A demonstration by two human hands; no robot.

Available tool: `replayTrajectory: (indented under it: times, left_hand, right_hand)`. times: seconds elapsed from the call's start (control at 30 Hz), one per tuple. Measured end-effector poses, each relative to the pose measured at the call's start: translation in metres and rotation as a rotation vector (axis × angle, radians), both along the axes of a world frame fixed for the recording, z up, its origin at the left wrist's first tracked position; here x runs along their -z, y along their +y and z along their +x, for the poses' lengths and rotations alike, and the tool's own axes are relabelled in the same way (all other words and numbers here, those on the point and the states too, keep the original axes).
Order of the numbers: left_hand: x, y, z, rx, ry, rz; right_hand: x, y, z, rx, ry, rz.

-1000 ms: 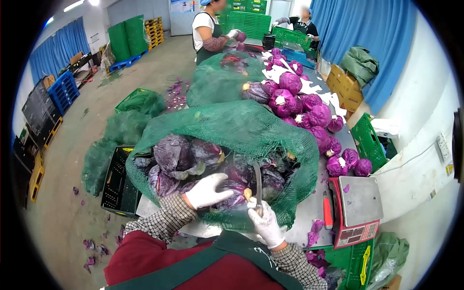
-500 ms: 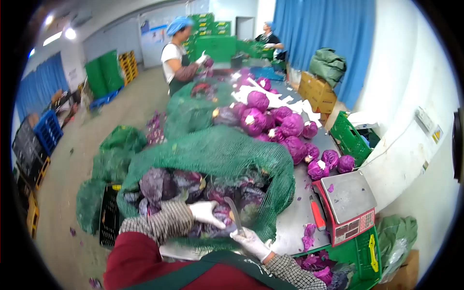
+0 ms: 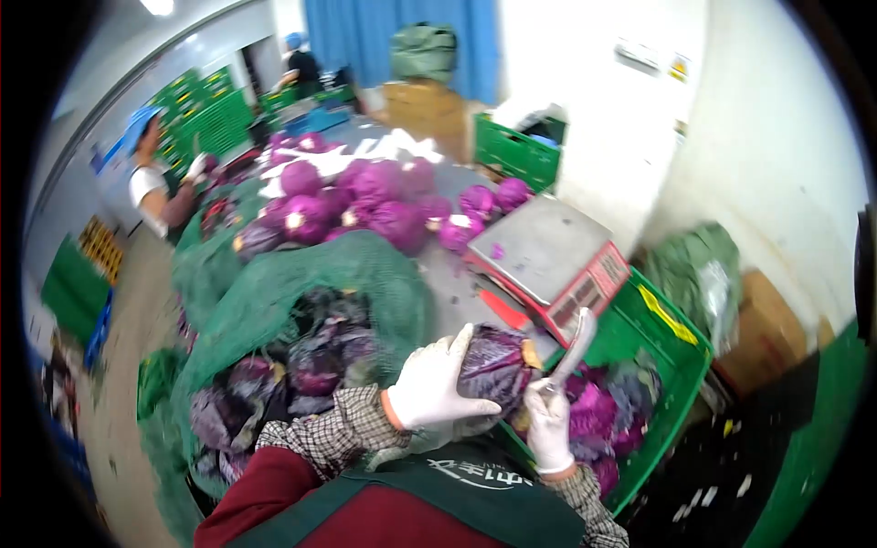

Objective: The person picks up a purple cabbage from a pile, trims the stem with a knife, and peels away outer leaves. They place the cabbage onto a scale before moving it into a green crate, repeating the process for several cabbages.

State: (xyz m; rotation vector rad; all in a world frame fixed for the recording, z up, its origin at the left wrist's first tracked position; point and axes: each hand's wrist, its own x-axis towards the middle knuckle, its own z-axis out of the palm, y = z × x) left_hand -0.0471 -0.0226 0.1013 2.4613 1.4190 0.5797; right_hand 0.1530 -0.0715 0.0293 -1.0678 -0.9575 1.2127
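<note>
My left hand [image 3: 440,384], in a white glove, is wrapped round the side of a dark purple cabbage [image 3: 496,367], its pale stem end facing right. My right hand [image 3: 549,422], also gloved, grips a knife [image 3: 576,347] whose blade points up and right, just beside the stem. Below and to the right, a green crate [image 3: 671,388] holds purple cabbage leaves [image 3: 592,413]. A green net sack [image 3: 393,274] lies open at the left with dark cabbages [image 3: 315,370] in it.
A red scale [image 3: 548,247] stands ahead, with a red-handled tool [image 3: 502,309] beside it. Peeled purple cabbages [image 3: 375,187] are piled on the metal table [image 3: 448,288]. One person [image 3: 153,183] works at the far left, another [image 3: 300,66] at the back.
The view has swung to the right. My left hand, empty over the sack before, now holds a cabbage. My right hand has brought the knife over near the crate.
</note>
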Motion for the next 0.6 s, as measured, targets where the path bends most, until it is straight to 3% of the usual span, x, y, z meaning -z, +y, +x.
replayTrajectory:
  times: [0.07,0.13,0.2,0.27,0.3,0.4,0.43,0.53,0.6]
  left_hand:
    - [0.025,0.013,0.019,0.003,0.206,-0.157]
    - [0.049,0.024,0.027,0.043,0.349,-0.358]
    - [0.043,0.02,0.036,0.045,0.605,-0.278]
    - [0.056,0.02,0.036,0.106,0.523,0.053]
    - [0.066,0.021,0.035,0.138,0.473,0.22]
    - [0.098,0.034,0.032,0.18,0.16,-0.234]
    - [0.085,0.032,0.035,0.152,0.144,-0.327]
    - [0.089,0.027,0.035,0.139,0.194,-0.27]
    - [0.092,0.028,0.035,0.149,0.178,-0.26]
  right_hand:
    - [0.064,-0.002,-0.001,0.09,0.177,-0.137]
    - [0.105,-0.007,-0.007,0.104,0.186,-0.208]
    - [0.125,-0.005,0.003,0.087,-0.062,-0.145]
    - [0.098,-0.007,0.014,-0.032,-0.086,-0.236]
    - [0.101,-0.007,0.016,0.039,-0.362,-0.086]
    - [0.116,-0.019,0.029,0.187,-1.059,0.314]
    - [0.106,-0.024,0.029,0.143,-0.979,0.255]
    - [0.062,-0.05,0.025,0.02,-0.667,-0.004]
    - [0.064,-0.053,0.033,-0.058,-1.025,0.332]
